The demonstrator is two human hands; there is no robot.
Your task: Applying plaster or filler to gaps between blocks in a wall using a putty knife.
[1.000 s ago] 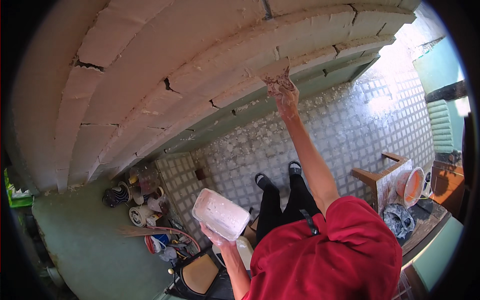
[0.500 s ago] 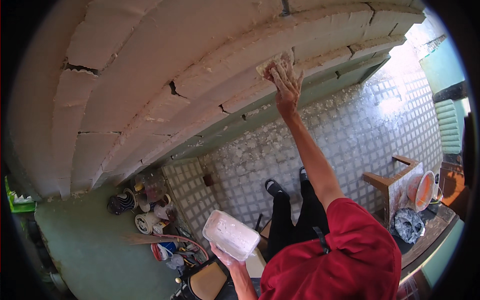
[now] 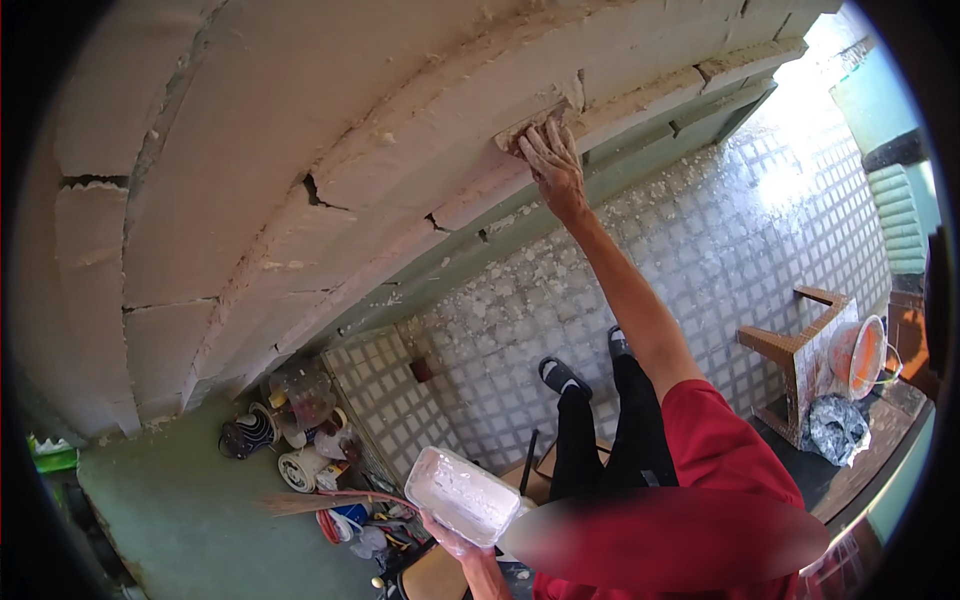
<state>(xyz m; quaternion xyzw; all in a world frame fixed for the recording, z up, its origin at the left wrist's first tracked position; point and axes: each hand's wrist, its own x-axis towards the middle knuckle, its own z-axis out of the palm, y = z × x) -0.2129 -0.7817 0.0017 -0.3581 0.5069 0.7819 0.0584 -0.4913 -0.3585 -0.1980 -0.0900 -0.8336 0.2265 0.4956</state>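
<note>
A scraper is gripped in the right hand, its fingers spread over the blade, against pale stepped boards with open joints. Compared with a second ago, the blade has been turned and the fingers have been laid along it, so pressure is probably now being put on the blade's face rather than guided from the handle. A white tub, smeared inside with pale paste, is held low in the left hand, above the tiled floor.
</note>
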